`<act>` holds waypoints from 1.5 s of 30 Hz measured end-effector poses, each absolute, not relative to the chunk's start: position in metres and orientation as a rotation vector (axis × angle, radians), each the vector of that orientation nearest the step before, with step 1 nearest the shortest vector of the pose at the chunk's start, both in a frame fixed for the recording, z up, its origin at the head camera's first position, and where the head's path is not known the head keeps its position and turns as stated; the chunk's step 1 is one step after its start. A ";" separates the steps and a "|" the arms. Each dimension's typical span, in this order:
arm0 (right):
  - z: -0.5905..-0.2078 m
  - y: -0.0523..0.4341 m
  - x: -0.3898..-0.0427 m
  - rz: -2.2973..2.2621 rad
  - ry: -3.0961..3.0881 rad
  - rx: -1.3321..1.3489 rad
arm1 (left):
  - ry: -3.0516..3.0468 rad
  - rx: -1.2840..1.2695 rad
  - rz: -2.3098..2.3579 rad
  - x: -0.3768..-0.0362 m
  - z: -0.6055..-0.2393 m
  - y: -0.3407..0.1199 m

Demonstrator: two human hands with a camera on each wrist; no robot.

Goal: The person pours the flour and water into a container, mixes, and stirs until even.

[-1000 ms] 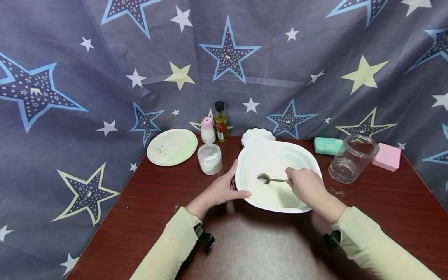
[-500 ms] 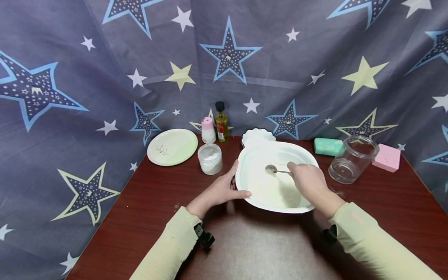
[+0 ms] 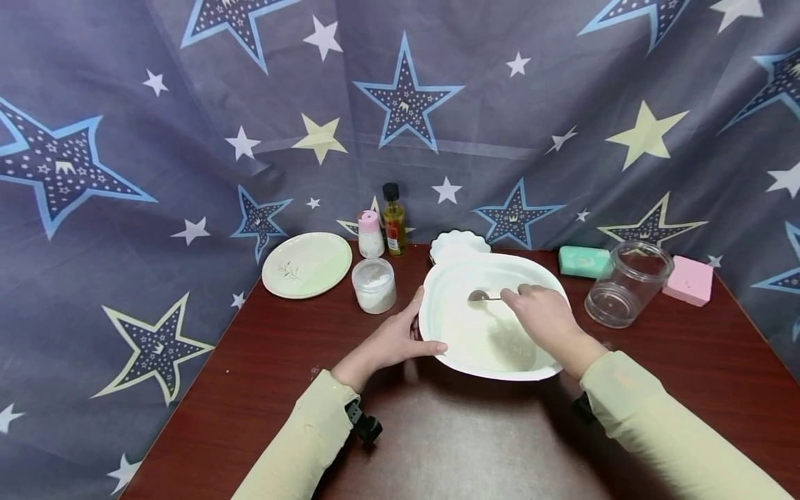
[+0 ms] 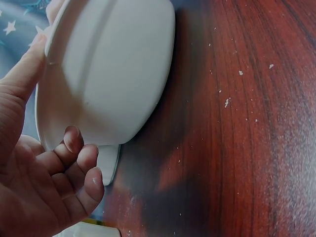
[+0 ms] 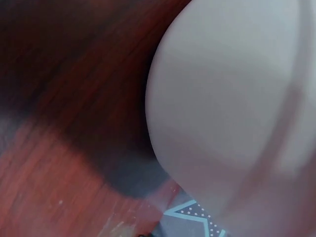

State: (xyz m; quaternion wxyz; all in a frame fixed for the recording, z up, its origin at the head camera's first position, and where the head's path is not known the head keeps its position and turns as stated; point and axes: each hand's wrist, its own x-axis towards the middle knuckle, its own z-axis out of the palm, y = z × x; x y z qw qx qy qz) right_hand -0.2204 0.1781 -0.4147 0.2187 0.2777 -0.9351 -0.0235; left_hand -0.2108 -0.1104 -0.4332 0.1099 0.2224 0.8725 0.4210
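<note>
The basin (image 3: pixel 432 305) is gripped at its left rim by the left hand (image 3: pixel 398 338), fingers curled. Inside it, the spoon (image 3: pixel 479 296) is pinched by the right hand (image 3: pixel 544 318), which has been shifted slightly left since half a second ago.

spoon (image 3: pixel 478 296) in basin (image 3: pixel 446 298), jar (image 3: pixel 375 298) just left, plate (image 3: pixel 307 266) farther left

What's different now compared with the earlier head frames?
The right hand has moved the spoon toward the far side of the white basin. Nothing was taken hold of or let go. The left hand still holds the white basin; the plate and dark-capped bottle stayed put.
</note>
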 end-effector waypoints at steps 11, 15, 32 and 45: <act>-0.399 0.194 -0.213 -0.221 -2.736 0.785 | 2.553 0.651 1.233 -0.210 -0.432 -0.110; -0.390 0.202 -0.207 -0.250 -2.768 0.785 | 2.553 0.645 1.226 -0.210 -0.432 -0.110; -0.363 0.213 -0.183 -0.189 -2.899 0.813 | 2.550 0.652 1.238 -0.210 -0.433 -0.110; -0.356 0.229 -0.175 0.137 -2.970 0.938 | 2.541 0.638 1.243 -0.211 -0.433 -0.111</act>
